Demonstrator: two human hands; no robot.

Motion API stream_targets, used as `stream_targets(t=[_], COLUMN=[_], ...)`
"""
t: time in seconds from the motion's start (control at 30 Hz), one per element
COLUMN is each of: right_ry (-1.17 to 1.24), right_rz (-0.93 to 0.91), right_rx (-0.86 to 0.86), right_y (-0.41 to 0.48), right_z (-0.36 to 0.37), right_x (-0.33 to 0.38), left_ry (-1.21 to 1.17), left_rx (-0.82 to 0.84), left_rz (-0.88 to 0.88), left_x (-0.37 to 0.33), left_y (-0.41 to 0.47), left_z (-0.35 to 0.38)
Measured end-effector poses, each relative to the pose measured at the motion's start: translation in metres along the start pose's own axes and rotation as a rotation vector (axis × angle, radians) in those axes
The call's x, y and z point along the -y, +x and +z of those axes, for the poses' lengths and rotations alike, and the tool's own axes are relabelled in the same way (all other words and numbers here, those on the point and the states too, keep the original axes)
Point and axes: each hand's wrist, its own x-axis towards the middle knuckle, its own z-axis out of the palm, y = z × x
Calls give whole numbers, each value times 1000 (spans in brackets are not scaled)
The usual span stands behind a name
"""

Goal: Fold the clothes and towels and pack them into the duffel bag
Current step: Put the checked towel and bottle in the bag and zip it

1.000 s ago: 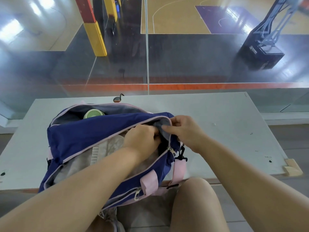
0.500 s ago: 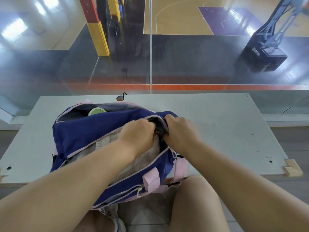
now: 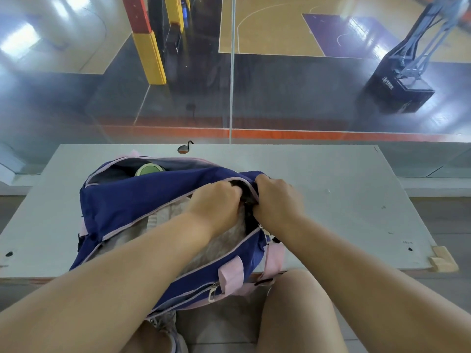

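In the duffel bag (image 3: 142, 200): garment (image 3: 246, 197), towel (image 3: 165, 215), lid (image 3: 148, 169).

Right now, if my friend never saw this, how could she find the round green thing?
Start at the big white table, where a dark blue duffel bag with pink trim lies. Look into its open far compartment: the green thing peeks out there. It is the only round, pale green item; everything else near it is cloth.
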Motion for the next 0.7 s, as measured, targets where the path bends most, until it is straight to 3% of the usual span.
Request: stream_targets(t=[0.13,0.33,0.7], right_ry=[-95,-132,192], right_rz=[26,46,88], right_rx=[23,42,-47], right_y=[0,0,5], right_z=[-2,-3,14], right_x=[6,6,-5], left_ry=[38,61,-180], left_rx=[78,39,14], left_rz=[-35,-29,-42], left_x=[0,2,-1], left_y=[2,2,8], left_z=[3,2,11])
